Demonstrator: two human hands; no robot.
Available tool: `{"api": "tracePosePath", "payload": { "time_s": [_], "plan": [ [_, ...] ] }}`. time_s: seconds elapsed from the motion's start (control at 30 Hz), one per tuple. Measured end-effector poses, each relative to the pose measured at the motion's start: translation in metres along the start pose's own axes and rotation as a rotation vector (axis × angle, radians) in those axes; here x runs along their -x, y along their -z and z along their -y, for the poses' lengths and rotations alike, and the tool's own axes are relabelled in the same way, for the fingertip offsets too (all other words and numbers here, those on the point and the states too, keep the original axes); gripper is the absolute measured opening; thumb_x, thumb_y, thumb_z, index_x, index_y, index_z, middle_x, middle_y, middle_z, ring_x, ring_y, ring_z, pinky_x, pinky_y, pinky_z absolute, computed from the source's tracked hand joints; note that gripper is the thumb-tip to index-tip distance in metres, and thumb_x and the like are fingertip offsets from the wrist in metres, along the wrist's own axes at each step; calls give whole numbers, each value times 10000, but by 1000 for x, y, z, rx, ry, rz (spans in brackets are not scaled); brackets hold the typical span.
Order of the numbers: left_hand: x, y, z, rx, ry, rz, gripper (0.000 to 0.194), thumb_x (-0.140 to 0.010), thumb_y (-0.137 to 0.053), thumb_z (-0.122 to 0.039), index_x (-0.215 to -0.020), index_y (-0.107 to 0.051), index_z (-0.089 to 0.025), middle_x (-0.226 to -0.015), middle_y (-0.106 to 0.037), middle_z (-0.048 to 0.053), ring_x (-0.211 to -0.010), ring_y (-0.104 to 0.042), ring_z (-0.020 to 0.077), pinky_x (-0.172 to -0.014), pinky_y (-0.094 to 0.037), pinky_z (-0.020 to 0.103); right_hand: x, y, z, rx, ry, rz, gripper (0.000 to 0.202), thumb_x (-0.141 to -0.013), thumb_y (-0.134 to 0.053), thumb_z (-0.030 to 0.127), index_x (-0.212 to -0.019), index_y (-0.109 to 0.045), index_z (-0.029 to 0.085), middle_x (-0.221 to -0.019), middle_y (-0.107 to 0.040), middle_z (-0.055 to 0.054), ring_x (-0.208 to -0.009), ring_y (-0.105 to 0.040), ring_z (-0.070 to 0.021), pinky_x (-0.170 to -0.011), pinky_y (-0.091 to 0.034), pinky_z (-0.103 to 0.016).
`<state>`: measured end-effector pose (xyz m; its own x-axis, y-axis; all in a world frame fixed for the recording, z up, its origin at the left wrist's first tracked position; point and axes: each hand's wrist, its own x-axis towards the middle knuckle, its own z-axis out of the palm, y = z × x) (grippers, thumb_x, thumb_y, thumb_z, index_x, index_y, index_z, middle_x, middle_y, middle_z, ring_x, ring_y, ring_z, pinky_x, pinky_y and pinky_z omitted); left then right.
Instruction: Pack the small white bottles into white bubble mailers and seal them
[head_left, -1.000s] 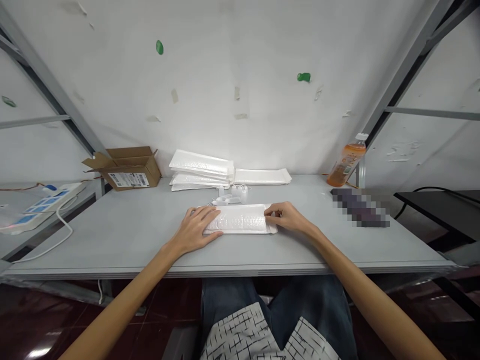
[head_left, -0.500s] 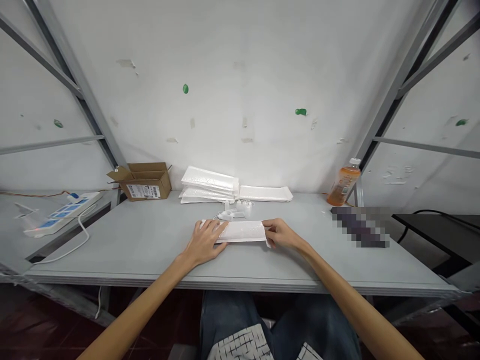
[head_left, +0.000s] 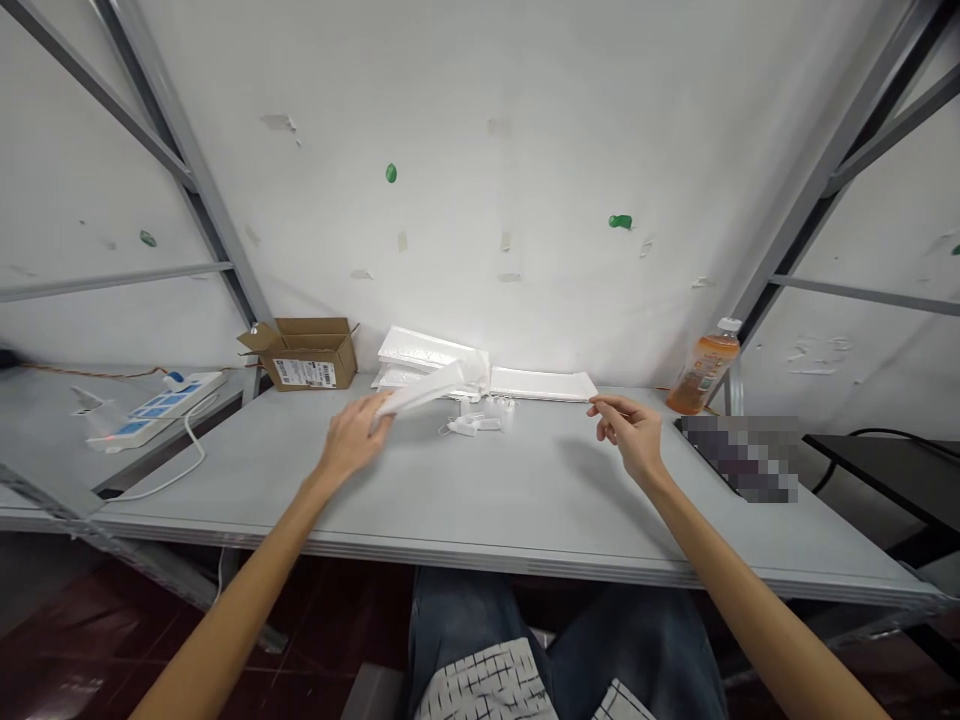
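My left hand (head_left: 356,432) grips one end of a white padded mailer (head_left: 424,388), which is raised off the tabletop and tilted, slightly blurred by motion. My right hand (head_left: 632,432) hovers at the right with thumb and forefinger pinched; what they hold, if anything, is too small to make out. Its fingertips appear near the corner of another white padded mailer (head_left: 541,384) lying at the back. Small white and clear plastic pieces (head_left: 476,424) lie between the hands. Behind the lifted mailer, a stack of similar white mailers (head_left: 420,347) leans toward the wall.
An open cardboard box (head_left: 315,358) stands at the back left, with a power strip (head_left: 161,408) and white cable farther left. At right are an orange drink bottle (head_left: 705,370) and a dark pixelated object (head_left: 739,458). Metal shelf posts frame the grey table (head_left: 480,510).
The mailer that lay flat under both hands is now lifted and swung back-left in my left hand. My right hand has left it and moved right. The view has shifted slightly.
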<state>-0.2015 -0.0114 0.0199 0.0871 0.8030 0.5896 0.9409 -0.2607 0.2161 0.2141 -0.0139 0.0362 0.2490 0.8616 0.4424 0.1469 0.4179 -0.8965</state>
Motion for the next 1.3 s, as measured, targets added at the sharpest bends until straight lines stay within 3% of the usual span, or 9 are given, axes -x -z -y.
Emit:
{"api": "tracePosePath", "payload": {
  "time_s": [0.13, 0.27, 0.4, 0.5, 0.6, 0.73, 0.9, 1.03, 1.3],
  "plan": [
    [-8, -7, 53, -161, 59, 81, 471, -929, -327, -375, -1320, -551, -236, -1278, -593, 125, -1159, -541, 326, -986, -393, 493, -1, 8, -16, 38, -101, -6, 234, -729, -671, 378, -805, -698, 159, -724, -633, -36, -419, -452, -81, -416, -318, -265],
    [-8, -27, 84, -241, 22, 373, 615, -908, -356, -537, -1426, -453, -219, -1432, -476, 156, -1337, -376, 390, -1057, -286, 588, -12, 8, -26, 188, -167, 163, 293, -746, -641, 421, -835, -698, 148, -868, -684, -88, -501, -555, -125, -416, -334, -259],
    [-17, -40, 91, -252, 43, 440, 700, -902, -327, -637, -1481, -372, -248, -1491, -409, 150, -1407, -268, 402, -1082, -213, 623, -38, 2, -36, 692, 36, 270, 243, -822, -557, 334, -922, -720, 183, -1009, -709, -91, -832, -670, -230, -635, -483, -317],
    [-26, -42, 88, -238, 46, 427, 825, -829, -394, -745, -1489, -359, -251, -1511, -380, 153, -1419, -238, 415, -1088, -178, 644, -65, -7, -51, 1030, 193, 325, 335, -858, -515, 241, -1150, -674, 200, -1275, -636, -103, -1171, -572, -288, -858, -483, -385],
    [-27, -40, 83, -218, 20, 367, 977, -740, -466, -821, -1511, -315, -242, -1545, -323, 161, -1428, -210, 430, -1098, -144, 656, -88, -14, -69, 1206, 212, 482, 456, -884, -508, 217, -1337, -550, 184, -1449, -504, -116, -1332, -441, -285, -960, -449, -390],
    [-18, -41, 71, -202, -58, 315, 1066, -672, -535, -847, -1521, -294, -250, -1574, -273, 146, -1447, -178, 417, -1124, -106, 643, -100, -18, -88, 1303, 195, 552, 408, -921, -461, 227, -1316, -554, 187, -1343, -589, -138, -1168, -569, -277, -878, -474, -369],
    [-12, -50, 60, -168, -46, 370, 753, -879, -336, -744, -1489, -366, -304, -1574, -298, 96, -1458, -207, 367, -1139, -121, 620, -97, -21, -95, 1312, 255, 517, 353, -952, -377, 197, -1208, -618, 179, -1210, -665, -141, -1047, -609, -256, -900, -417, -374],
    [-14, -55, 62, -173, -20, 368, 715, -908, -292, -717, -1491, -362, -309, -1577, -293, 92, -1462, -194, 374, -1134, -118, 631, -97, -24, -96, 1334, 290, 503, 359, -938, -360, 146, -1149, -650, 166, -1139, -695, -137, -979, -615, -242, -869, -381, -342],
    [-23, -60, 64, -183, -39, 360, 740, -905, -273, -727, -1504, -337, -299, -1579, -286, 98, -1464, -177, 382, -1131, -109, 636, -97, -28, -84, 1412, 249, 300, 334, -835, -390, 64, -908, -711, 118, -876, -711, -188, -762, -583, -248, -630, -286, -311]
  ]
}}
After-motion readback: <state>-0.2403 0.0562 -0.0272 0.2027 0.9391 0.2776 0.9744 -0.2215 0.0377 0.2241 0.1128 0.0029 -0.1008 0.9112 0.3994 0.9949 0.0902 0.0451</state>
